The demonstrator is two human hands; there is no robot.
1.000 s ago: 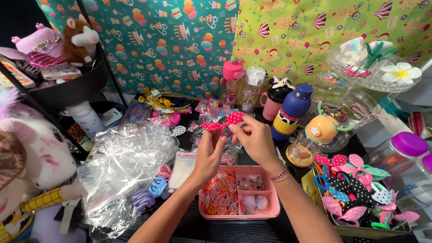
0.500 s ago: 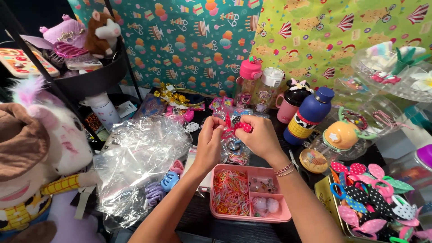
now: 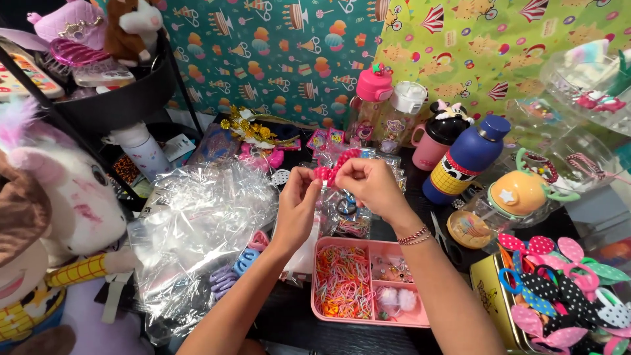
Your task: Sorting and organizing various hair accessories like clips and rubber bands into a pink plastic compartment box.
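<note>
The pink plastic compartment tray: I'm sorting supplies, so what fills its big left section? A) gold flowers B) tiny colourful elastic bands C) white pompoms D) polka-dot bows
B: the large left section of the pink plastic compartment tray is packed with tiny colourful elastic bands, mostly orange, pink and yellow.

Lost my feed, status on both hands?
Left hand and right hand both pinching a red polka-dot hair bow. Bow held above pink compartment box. Crinkled cellophane lies left; nothing blocking.

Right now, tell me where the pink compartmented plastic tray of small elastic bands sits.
In the head view, the pink tray lies low at centre, between the forearms, right of the crumpled cellophane and left of the yellow tin.
</note>
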